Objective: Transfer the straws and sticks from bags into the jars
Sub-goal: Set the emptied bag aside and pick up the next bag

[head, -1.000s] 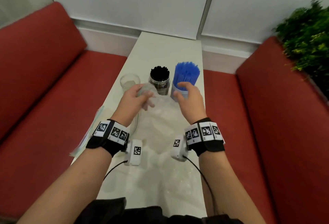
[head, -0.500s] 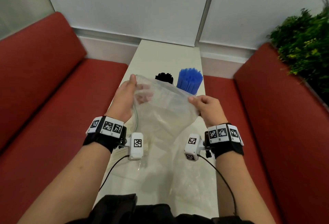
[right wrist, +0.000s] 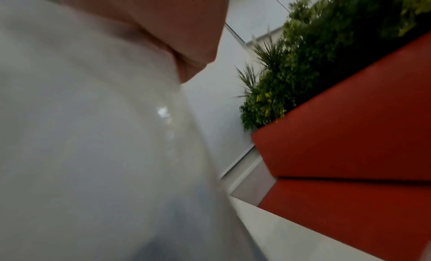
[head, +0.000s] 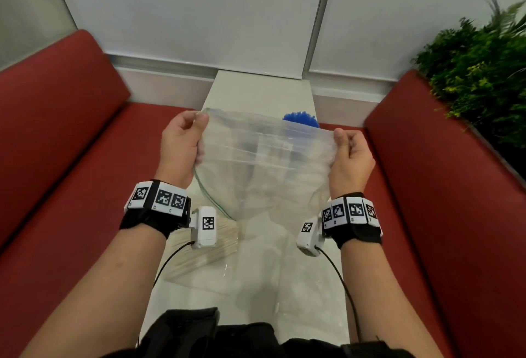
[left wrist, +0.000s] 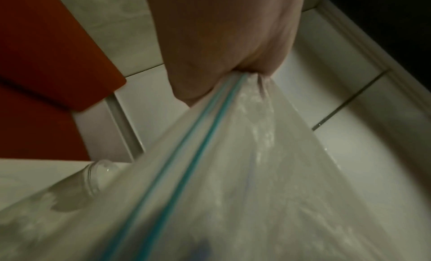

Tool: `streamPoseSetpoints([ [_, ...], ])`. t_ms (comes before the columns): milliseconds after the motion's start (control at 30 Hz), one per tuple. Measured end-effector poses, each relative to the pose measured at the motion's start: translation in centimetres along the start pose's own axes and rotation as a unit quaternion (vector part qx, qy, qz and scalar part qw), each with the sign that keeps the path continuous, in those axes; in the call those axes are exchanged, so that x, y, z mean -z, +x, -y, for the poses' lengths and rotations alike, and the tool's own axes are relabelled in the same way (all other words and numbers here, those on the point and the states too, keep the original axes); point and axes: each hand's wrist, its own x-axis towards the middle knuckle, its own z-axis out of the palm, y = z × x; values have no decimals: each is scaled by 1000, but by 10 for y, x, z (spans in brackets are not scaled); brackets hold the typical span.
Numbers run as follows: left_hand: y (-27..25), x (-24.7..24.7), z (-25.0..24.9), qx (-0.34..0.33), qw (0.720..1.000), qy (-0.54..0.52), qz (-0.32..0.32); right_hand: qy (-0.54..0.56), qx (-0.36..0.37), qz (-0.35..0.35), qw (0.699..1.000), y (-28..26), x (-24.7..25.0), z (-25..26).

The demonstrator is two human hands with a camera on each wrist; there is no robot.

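Observation:
I hold a clear empty zip bag (head: 264,164) stretched flat in the air above the white table (head: 256,92). My left hand (head: 182,141) pinches its left edge by the teal zip strip (left wrist: 205,136); my right hand (head: 348,155) pinches the right edge. Blue straws (head: 300,119) in a jar peek over the bag's top edge; the jar itself is hidden behind the bag. An empty glass jar (left wrist: 93,174) shows beside the bag in the left wrist view. A second bag with pale wooden sticks (head: 205,252) lies on the table under my left wrist.
Red benches (head: 57,158) flank the narrow table on both sides. Green plants (head: 478,78) stand behind the right bench (right wrist: 349,136). More crumpled clear plastic (head: 284,272) lies on the table near my body.
Both hands have lifted the clear bag off the table and pulled apart, stretching it wide. It now covers the black straw jar and most of the blue straws.

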Motion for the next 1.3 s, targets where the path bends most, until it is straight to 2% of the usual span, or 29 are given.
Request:
streamPoseSetpoints([
  [67, 2, 0, -3, 12, 999, -30, 13, -19, -3, -8, 1000, 5, 1, 3],
  [100, 2, 0, -4, 57, 995, -65, 57, -14, -16, -23, 1000, 9, 1, 4],
  [167, -2, 2, -4, 165, 953, -126, 221, 18, -58, -60, 996, 16, 0, 3],
  [233, -11, 2, 3, 196, 907, -89, 361, 39, -116, -91, 988, 21, 1, -1],
  [267, -16, 0, 8, 194, 895, -41, 400, 42, -151, -90, 983, 23, 2, -5],
  [300, -21, -3, 13, 198, 893, -4, 405, 37, -195, -68, 978, 25, 3, -8],
  [367, -25, -11, 17, 228, 917, 0, 328, 26, -286, 7, 958, 27, 7, -13],
  [433, -21, -15, 16, 246, 940, -47, 231, 47, -353, 110, 928, 19, 10, -20],
  [567, -10, -12, 8, 271, 948, -141, 86, 64, -457, 343, 818, -17, 11, -41],
  [600, -9, -11, 7, 276, 948, -141, 75, 87, -448, 370, 809, -24, 9, -45],
  [667, -9, -10, 5, 276, 946, -145, 90, 106, -399, 364, 835, -29, 2, -45],
  [733, -12, -8, 4, 270, 943, -143, 132, 114, -363, 300, 875, -27, -7, -41],
  [767, -14, -7, 4, 272, 940, -127, 163, 127, -358, 267, 886, -26, -12, -37],
  [833, -22, -8, 6, 268, 935, -41, 229, 161, -368, 219, 889, -26, -20, -29],
  [900, -31, -14, 9, 225, 929, 75, 285, 157, -377, 197, 891, -30, -29, -21],
  [933, -35, -18, 10, 193, 931, 127, 283, 144, -379, 193, 894, -31, -33, -18],
  [1000, -36, -26, 16, 135, 955, 166, 204, 104, -376, 189, 901, -34, -37, -15],
  [1067, -34, -27, 19, 95, 978, 150, 106, 68, -347, 186, 917, -34, -36, -15],
  [1133, -25, -19, 22, 69, 986, 148, 38, 76, -308, 179, 931, -29, -29, -15],
  [1200, -16, -8, 23, 53, 987, 151, -5, 142, -285, 194, 928, -21, -20, -15],
  [1300, -9, -4, 22, 32, 991, 131, -21, 261, -288, 210, 897, -13, -12, -15],
])
